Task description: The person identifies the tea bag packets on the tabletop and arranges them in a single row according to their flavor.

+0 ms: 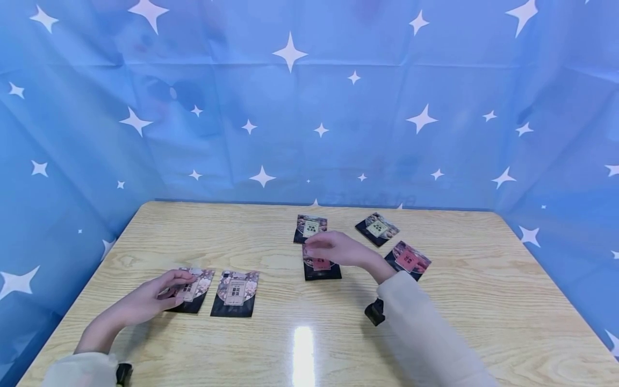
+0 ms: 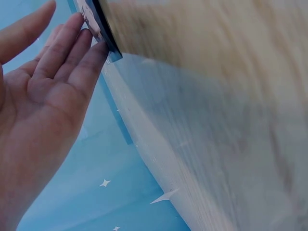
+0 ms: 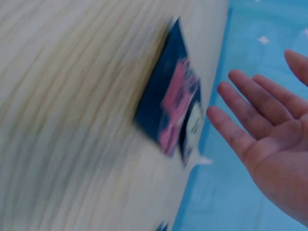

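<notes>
In the head view, the left hand (image 1: 152, 301) reaches over the left floral packet (image 1: 194, 305), which lies on the wooden table (image 1: 261, 236) with its dark end toward the person and its long axis leaning a little right as it runs away. Just beside it, the right floral packet (image 1: 235, 295) points nearly straight away. The right hand (image 1: 338, 250) is over the near red-label packet (image 1: 321, 270), its fingers across the far part; this packet also has its dark end toward the person and its long axis running away. Directly beyond lies the near green-label packet (image 1: 309, 228), aligned much the same. To the right, the slanted green-label packet (image 1: 377, 230) and slanted red-label packet (image 1: 408, 258) run from near left to far right, the latter partly behind the forearm. The left wrist view adds the palm: fingers straight and close together, thumb apart, tips at the edge of a floral packet seen almost edge-on; whether they press it I cannot tell. The right wrist view, blurred, shows what the head view hides: straight, slightly fanned fingers pinching nothing, with a visible gap between them and the red-label and green-label packets.
</notes>
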A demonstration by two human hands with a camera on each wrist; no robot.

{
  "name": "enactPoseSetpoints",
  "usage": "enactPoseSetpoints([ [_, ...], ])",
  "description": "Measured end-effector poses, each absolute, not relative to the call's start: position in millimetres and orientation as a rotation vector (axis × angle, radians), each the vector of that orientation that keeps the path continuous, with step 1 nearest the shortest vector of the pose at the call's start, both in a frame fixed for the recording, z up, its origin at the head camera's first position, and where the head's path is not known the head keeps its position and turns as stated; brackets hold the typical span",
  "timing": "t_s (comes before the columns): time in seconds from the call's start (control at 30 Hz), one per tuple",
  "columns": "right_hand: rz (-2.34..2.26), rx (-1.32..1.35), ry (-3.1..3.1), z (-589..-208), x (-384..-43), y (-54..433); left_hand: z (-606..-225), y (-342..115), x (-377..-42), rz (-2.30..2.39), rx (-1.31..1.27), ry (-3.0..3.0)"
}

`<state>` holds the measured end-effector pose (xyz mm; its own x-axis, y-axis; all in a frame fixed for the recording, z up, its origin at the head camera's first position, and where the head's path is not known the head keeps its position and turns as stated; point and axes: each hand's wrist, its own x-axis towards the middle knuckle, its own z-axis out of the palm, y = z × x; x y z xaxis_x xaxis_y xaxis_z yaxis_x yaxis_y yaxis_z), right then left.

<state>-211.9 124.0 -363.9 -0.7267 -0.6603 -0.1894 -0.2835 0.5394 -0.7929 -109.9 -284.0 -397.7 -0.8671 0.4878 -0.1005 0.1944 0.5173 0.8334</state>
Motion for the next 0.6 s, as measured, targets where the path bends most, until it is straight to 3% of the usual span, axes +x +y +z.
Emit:
enactPoseSetpoints([
  [0.6,-1.061,-0.804,2.207,-390,-212,160,-402,-286,-110,1.321,0.547,2.415],
])
